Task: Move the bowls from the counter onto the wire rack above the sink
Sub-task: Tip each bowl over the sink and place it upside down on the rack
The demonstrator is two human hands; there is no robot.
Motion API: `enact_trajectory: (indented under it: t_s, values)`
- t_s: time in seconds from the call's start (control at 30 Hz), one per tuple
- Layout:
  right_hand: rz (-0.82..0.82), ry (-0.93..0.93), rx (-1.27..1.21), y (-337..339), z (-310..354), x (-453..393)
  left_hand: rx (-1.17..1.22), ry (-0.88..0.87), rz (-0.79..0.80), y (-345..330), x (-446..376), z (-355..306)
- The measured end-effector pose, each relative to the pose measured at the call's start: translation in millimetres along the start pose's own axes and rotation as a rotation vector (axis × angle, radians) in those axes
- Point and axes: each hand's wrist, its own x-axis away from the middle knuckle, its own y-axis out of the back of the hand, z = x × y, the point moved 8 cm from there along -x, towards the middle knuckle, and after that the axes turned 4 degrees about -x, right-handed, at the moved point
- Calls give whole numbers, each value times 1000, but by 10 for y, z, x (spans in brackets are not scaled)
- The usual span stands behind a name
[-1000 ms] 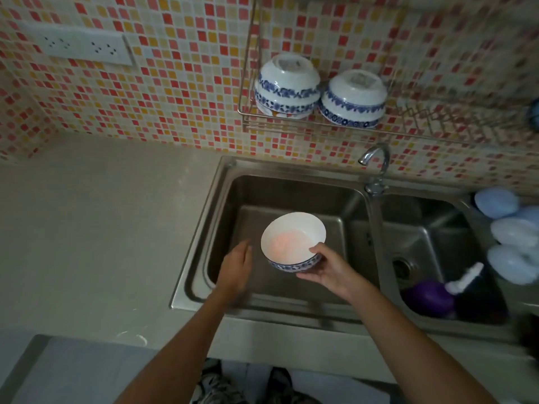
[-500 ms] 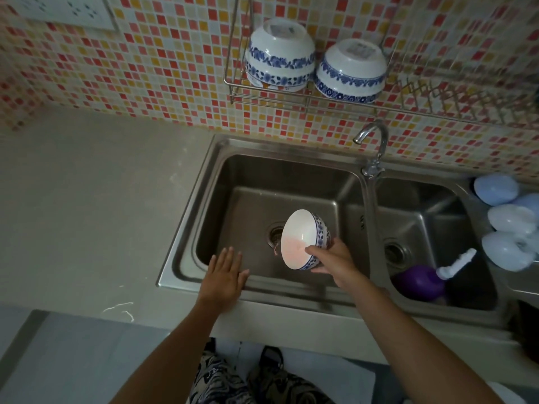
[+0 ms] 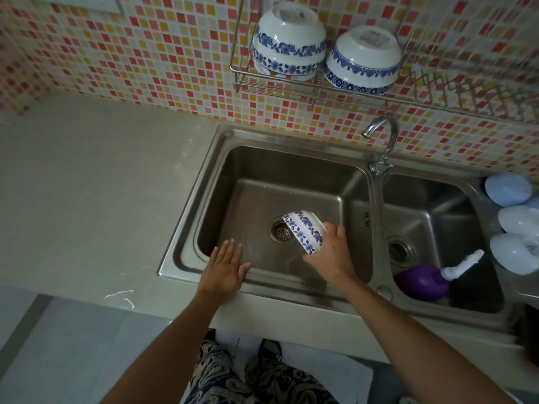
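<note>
Over the left steel basin (image 3: pixel 233 176), the right hand (image 3: pixel 331 256) grips a glossy white bowl (image 3: pixel 304 230) with blue flowers, tipped mouth-down above the drain (image 3: pixel 280 232). The left hand (image 3: pixel 224 269) rests flat, fingers straight. Two matching bowls (image 3: pixel 288 42) sit upturned on the wire rack (image 3: pixel 320 88), beneath it a curved tap (image 3: pixel 385 141).

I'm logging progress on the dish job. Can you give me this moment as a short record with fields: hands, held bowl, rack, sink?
right hand: grips the held bowl over the left sink basin
held bowl: blue-and-white, tipped over with its opening facing down and away
left hand: fingers straight, resting flat at the basin's front edge, holding nothing
wire rack: stack of bowls at its left end, single upturned bowl beside it
right basin: purple bottle lying inside
</note>
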Motion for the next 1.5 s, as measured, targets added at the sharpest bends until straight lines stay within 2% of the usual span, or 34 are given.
enact_trajectory:
  t_s: [0.23,0.37,0.57,0.67,0.77,0.87,0.97,1.03,1.1,1.23,1.33,1.5]
  values:
    - [0,170,316,-98,115,61,-9,-11,11,2,-3,-12]
    - [32,89,283,-130,58,69,7,-22,48,7,-5,-11]
    - [79,-324,-208,-89,-246,-50,-8,-102,80,111,-49,-62]
    - [113,-560,-671,-84,-358,19,7,-130,10,420,-179,-110]
    - [134,-649,-984,38,-261,73,3,-171,-77,849,-437,-187]
    - [123,-653,-1213,240,-108,78,-27,-232,-212,1426,-655,-408]
    - [102,-629,-1421,473,13,61,-26,-304,-425,2109,-746,-718]
    - [106,-590,-1511,666,92,37,-7,-374,-580,2538,-743,-921]
    - [118,-537,-1575,879,170,9,4,-436,-663,2858,-768,-1089]
    - [129,-407,-1645,1310,350,-39,-58,-431,-680,3193,-986,-1256]
    - [138,-307,-1687,1601,503,-105,-130,-379,-622,3247,-1184,-1271]
    - [111,-199,-1790,2040,731,-312,-219,-348,-634,3248,-1289,-1267]
